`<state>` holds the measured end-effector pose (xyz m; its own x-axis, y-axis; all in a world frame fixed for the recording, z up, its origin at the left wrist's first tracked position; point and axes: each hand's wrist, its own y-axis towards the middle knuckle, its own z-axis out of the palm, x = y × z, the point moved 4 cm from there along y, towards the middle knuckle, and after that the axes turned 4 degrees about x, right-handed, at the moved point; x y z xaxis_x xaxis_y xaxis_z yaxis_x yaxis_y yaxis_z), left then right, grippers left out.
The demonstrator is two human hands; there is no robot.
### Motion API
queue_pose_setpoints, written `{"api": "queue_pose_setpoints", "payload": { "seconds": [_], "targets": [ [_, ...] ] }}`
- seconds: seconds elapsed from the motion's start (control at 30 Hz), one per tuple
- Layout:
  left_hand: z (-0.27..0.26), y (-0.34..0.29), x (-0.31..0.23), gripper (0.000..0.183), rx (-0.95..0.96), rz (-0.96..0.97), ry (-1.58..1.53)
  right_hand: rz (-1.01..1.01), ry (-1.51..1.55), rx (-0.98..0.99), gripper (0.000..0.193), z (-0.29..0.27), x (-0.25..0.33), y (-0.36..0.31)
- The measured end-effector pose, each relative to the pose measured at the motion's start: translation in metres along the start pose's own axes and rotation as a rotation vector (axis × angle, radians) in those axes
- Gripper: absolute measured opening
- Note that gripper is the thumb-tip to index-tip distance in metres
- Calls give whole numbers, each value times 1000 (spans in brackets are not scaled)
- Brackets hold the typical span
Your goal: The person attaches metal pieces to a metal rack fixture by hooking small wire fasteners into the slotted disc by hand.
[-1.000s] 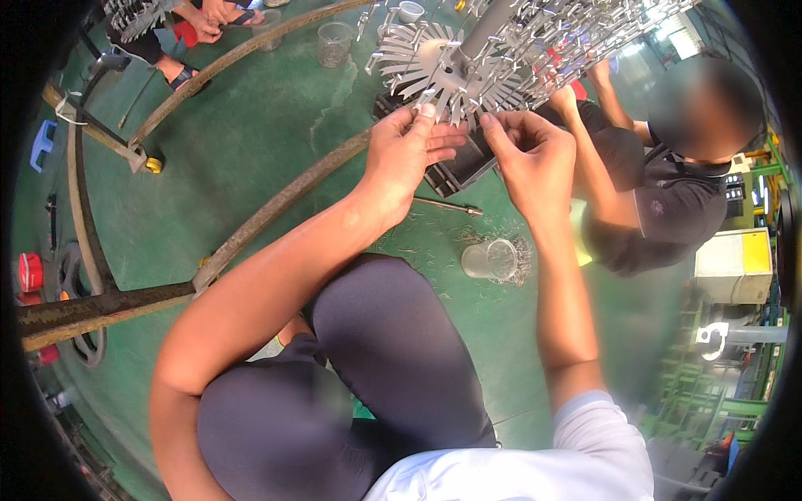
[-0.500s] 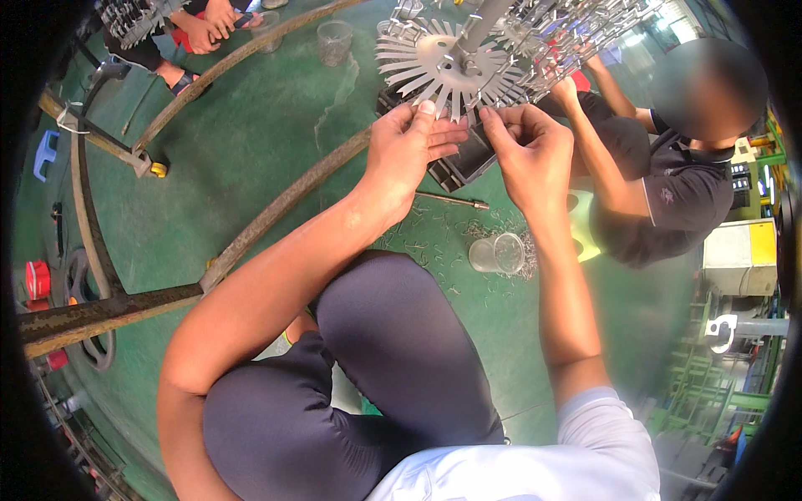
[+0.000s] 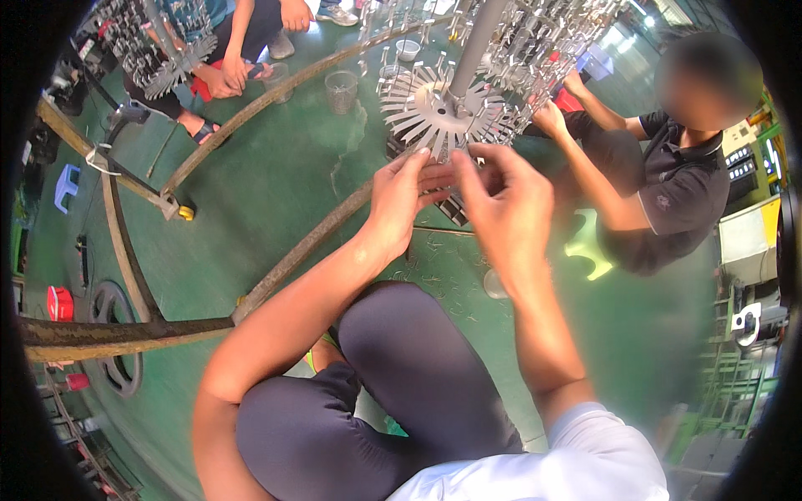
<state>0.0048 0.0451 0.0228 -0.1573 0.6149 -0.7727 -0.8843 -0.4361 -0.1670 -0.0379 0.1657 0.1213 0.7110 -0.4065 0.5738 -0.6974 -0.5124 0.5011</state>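
A metal disc [image 3: 418,104] with many flat blade-like prongs sits on a grey upright post [image 3: 482,46]. Just below its near rim is my left hand [image 3: 399,190], thumb raised beside the prong tips and fingers stretched to the right. My right hand [image 3: 511,196] is close by on the right, thumb and forefinger curled together near the left fingertips. Motion blurs it, and anything in its pinch is too small to make out. Small metal hooks [image 3: 568,33] hang in rows around the post. A dark crate [image 3: 454,210] shows partly beneath my hands.
A co-worker [image 3: 681,167] crouches at the right, hands at the rack, near a light green stool [image 3: 590,244]. Curved metal rails [image 3: 317,221] cross the floor at left. A clear cup [image 3: 342,90] stands beyond; another cup [image 3: 494,284] is half behind my forearm. Another person's hands [image 3: 224,79] are at far left.
The view has shifted, so the disc and crate appear lower. My right hand has moved closer to the left fingertips and now covers more of the crate and near cup.
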Motion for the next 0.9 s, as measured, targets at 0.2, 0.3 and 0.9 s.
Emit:
{"api": "queue_pose_setpoints", "payload": {
  "seconds": [0.2,0.3,0.9],
  "targets": [
    [-19,-18,-14,34,-139,-19,265,35,29,29,33,27,1,12],
    [-27,-28,-18,33,-151,-22,350,84,95,69,30,36,-9,11],
    [15,-40,-72,24,372,420,787,-35,879,823,33,9,-44,-8]
  ]
}}
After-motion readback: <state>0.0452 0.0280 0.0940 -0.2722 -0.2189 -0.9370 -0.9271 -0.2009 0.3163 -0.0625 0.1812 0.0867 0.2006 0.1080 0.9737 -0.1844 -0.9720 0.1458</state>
